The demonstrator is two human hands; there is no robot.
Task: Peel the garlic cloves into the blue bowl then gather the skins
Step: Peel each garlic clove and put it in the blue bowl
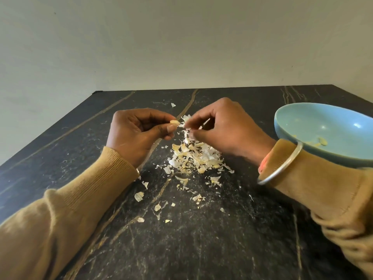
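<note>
Dark veined worktop: far edge meets the wall, and the surface runs wide to the left of the hands. Blue bowl at right, just beside the right wrist, peeled pieces inside. Left hand pinches a garlic clove; right hand pinches its skin. Skins heaped below them at centre, scraps strewn nearer.
</note>
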